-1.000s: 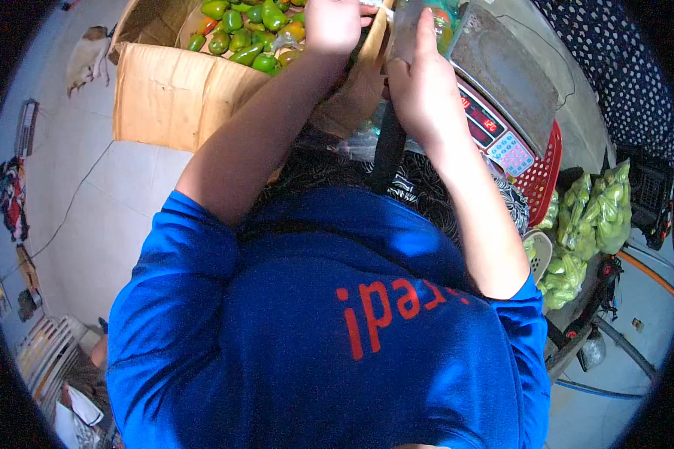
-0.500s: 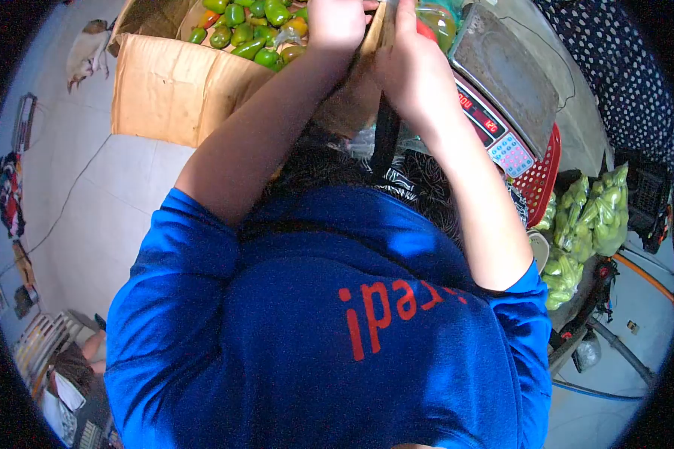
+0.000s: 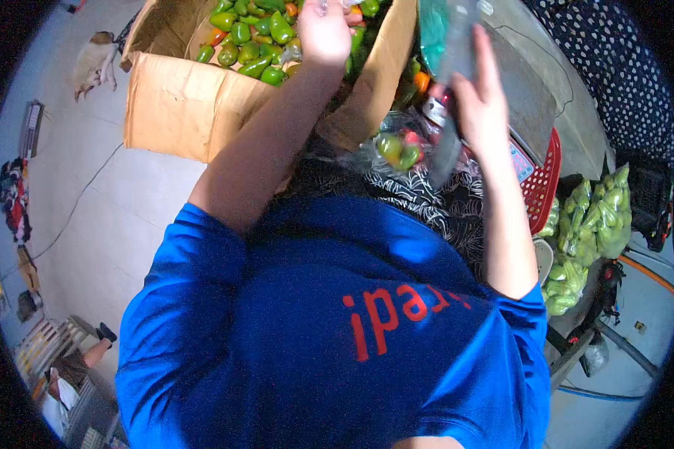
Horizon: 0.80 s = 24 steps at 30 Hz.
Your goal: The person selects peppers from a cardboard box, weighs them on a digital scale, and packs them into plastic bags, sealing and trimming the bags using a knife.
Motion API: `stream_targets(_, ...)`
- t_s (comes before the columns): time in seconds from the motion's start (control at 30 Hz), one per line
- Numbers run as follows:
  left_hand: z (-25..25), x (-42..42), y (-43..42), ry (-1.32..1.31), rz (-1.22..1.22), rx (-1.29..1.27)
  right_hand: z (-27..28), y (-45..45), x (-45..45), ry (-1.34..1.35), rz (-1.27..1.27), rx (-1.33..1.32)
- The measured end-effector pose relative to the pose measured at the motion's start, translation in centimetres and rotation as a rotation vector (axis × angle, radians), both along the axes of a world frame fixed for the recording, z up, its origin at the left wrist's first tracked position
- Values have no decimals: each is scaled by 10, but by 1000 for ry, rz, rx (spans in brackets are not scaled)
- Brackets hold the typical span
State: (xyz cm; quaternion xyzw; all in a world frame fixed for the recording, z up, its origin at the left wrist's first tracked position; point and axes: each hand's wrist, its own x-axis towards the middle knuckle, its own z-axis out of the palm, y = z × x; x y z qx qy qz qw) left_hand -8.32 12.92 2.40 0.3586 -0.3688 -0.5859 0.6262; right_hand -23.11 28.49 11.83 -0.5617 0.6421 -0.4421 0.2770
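My left hand is raised over an opened cardboard box with green and some orange-red peppers inside. Its fingers are bent and partly cut off by the top edge; a shiny clear bit shows there, too small to name. On the other side of the box, my right hand grips a long, flat, dark-grey strip, blurred by motion. Behind that strip lie a clear plastic bag with green and red peppers and a teal plastic bag.
A weighing scale stands at the right beside a red perforated basket. Bags of green produce lie further right. An animal lies on the tiled floor at the left. A person's leg shows at lower left.
My right hand has moved right, away from the box wall, swinging the grey strip with it. My left hand has shifted slightly left. The bagged peppers have come into view.
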Motion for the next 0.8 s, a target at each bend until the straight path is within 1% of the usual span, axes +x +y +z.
stream_targets(0.07,-1,0,0,-44,-33,-95,-3,24,-34,-202,-62,-19)
stream_targets(0.1,4,-1,3,-41,-59,-138,-5,37,-50,-254,-107,-9)
stream_targets(0.17,21,-5,13,-38,-121,-228,-17,62,-74,-294,-241,-99)
stream_targets(0.2,31,-3,21,-76,-165,-297,-25,75,-86,-214,-318,-68)
stream_targets(0.23,45,-2,33,-340,-24,-403,-40,89,-96,-249,-329,-72)
stream_targets(0.3,50,3,43,-487,-111,-335,-73,113,-115,-316,-332,-79)
stream_targets(0.33,48,0,43,-360,-122,-411,-81,115,-110,-214,-416,-182)
stream_targets(0.37,58,2,52,-481,-140,-376,-84,119,-111,-298,-435,-127)
stream_targets(0.43,75,-5,66,-550,-123,-491,-76,122,-114,-423,-419,-28)
stream_targets(0.47,81,-6,73,-780,-106,-573,-75,117,-116,-308,-410,-62)
stream_targets(0.5,90,-8,87,-948,-189,-619,-74,116,-118,-330,-390,-47)
stream_targets(0.57,95,-24,111,-1223,-333,-718,-79,111,-119,-292,-356,-94)
stream_targets(0.6,94,-33,123,-1300,-398,-769,-76,111,-118,-275,-369,-86)
stream_targets(0.63,90,-44,133,-1376,-463,-816,-78,111,-119,-314,-348,-91)
stream_targets(0.67,73,-49,140,-1289,-508,-890,-82,110,-120,-351,-325,-94)
stream_targets(0.73,36,-57,151,-1421,-599,-747,-78,114,-117,-416,-296,-88)
stream_targets(0.8,-4,-51,155,-1550,-685,-633,-73,118,-118,-394,-278,-61)
